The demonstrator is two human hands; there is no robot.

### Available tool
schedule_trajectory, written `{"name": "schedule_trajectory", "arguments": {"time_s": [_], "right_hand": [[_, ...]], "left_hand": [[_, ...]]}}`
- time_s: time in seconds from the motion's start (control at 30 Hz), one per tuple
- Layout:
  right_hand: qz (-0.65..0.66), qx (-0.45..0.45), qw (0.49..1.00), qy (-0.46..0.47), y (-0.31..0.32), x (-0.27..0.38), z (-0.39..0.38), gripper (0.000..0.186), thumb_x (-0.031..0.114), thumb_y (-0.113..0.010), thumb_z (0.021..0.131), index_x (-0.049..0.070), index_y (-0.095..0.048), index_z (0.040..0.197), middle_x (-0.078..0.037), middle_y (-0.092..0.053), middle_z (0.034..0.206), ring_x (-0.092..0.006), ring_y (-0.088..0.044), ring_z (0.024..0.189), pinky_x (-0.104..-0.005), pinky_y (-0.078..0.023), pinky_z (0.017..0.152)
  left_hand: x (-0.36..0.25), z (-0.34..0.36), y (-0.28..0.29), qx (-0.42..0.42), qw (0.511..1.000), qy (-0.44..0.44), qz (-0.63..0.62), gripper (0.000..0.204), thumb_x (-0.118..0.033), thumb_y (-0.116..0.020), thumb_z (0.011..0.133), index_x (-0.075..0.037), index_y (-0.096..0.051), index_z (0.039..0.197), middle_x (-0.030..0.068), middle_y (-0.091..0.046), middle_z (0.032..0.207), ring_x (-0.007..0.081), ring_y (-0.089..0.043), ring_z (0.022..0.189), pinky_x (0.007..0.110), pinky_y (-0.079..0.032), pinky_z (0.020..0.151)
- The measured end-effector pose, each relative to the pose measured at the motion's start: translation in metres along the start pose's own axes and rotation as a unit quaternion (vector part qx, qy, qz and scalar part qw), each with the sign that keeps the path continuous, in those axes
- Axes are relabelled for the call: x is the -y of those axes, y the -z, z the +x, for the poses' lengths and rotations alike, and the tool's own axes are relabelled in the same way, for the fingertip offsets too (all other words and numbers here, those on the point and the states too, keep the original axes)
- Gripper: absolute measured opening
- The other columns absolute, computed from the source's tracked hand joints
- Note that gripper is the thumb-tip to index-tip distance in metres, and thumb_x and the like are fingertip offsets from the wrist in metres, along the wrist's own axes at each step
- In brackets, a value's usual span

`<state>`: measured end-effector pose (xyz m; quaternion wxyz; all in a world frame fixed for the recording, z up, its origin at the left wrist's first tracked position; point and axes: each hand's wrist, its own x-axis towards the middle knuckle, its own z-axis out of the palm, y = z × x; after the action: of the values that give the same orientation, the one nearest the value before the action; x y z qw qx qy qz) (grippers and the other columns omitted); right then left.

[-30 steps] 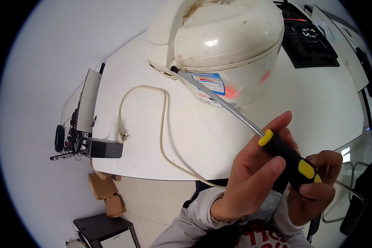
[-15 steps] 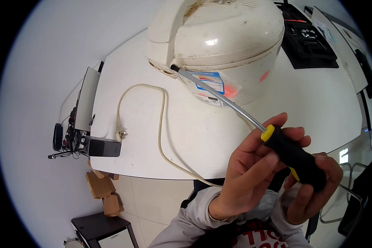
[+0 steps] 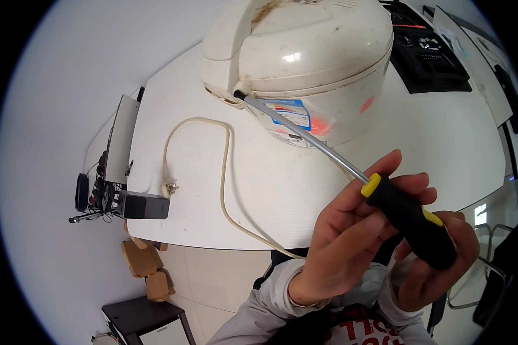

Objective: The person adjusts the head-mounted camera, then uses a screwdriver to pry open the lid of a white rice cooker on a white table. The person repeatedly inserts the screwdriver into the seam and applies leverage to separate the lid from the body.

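A long screwdriver (image 3: 407, 215) with a black and yellow handle slants across the view, its dark tip at the edge of an off-white rice cooker (image 3: 322, 63). The tip meets a spot beside the hinge end, under the lid; the screw itself is hidden. My left hand (image 3: 351, 236) cradles the front of the handle near the yellow collar. Around the handle's rear end, my right hand (image 3: 437, 264) has its fingers closed. The cooker is stained, with a blue and white label (image 3: 290, 113) on its side.
A pale power cord (image 3: 224, 172) with a plug curves over the white table (image 3: 282, 201). A grey box (image 3: 147, 205) stands at the left edge. A black tool case (image 3: 429, 54) lies open at the far right. Cardboard boxes (image 3: 141, 259) sit on the floor.
The screwdriver handle has turned about its axis, so its yellow patch now faces up. My right fingers have shifted with it. The tip stays at the same spot on the cooker.
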<state>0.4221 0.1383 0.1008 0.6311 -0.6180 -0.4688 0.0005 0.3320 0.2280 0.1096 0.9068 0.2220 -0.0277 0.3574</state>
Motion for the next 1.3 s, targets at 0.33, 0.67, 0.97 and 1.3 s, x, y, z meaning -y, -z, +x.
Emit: {"name": "schedule_trajectory", "arguments": {"time_s": [0.33, 0.67, 0.97, 1.3], "right_hand": [[-0.020, 0.033, 0.987, 0.155, -0.011, 0.005, 0.003, 0.034, 0.009, -0.062, 0.066, 0.030, -0.049, 0.090, -0.012, -0.041, 0.102, -0.0216, -0.050, 0.069, -0.0242, -0.043, 0.053], [0.097, -0.092, 0.991, -0.031, -0.016, 0.007, 0.000, 0.079, 0.061, -0.058, 0.070, -0.005, -0.036, 0.108, -0.014, -0.044, 0.090, -0.0119, -0.047, 0.065, -0.0236, -0.042, 0.051], [-0.030, -0.069, 0.991, 0.109, -0.019, 0.002, 0.002, 0.010, 0.031, -0.046, 0.085, 0.029, -0.044, 0.095, -0.015, -0.041, 0.103, -0.0137, -0.048, 0.065, -0.0190, -0.042, 0.049], [0.049, 0.013, 0.977, 0.205, 0.004, 0.001, 0.010, 0.020, 0.031, -0.064, 0.075, 0.041, -0.055, 0.089, 0.001, -0.041, 0.113, -0.0166, -0.039, 0.098, -0.0260, -0.042, 0.071]], "left_hand": [[-0.002, -0.006, -0.001, -0.088, 0.986, 0.000, 0.142, 0.080, -0.039, -0.067, 0.072, -0.003, -0.025, 0.131, 0.0151, -0.047, 0.108, 0.0246, -0.050, 0.091, 0.033, -0.045, 0.077], [-0.004, -0.009, -0.003, -0.056, 0.996, -0.007, 0.064, 0.068, -0.012, -0.059, 0.080, -0.007, -0.019, 0.134, 0.0189, -0.049, 0.113, 0.0359, -0.050, 0.103, 0.041, -0.044, 0.088], [-0.002, -0.005, -0.004, -0.100, 0.988, -0.014, 0.116, 0.077, -0.030, -0.068, 0.072, -0.005, -0.025, 0.130, 0.0173, -0.044, 0.117, 0.0310, -0.048, 0.103, 0.040, -0.044, 0.085], [-0.001, -0.008, -0.010, -0.061, 0.991, 0.006, 0.115, 0.064, -0.024, -0.064, 0.077, -0.005, -0.028, 0.127, 0.0211, -0.047, 0.114, 0.0318, -0.053, 0.098, 0.039, -0.046, 0.081]]}}
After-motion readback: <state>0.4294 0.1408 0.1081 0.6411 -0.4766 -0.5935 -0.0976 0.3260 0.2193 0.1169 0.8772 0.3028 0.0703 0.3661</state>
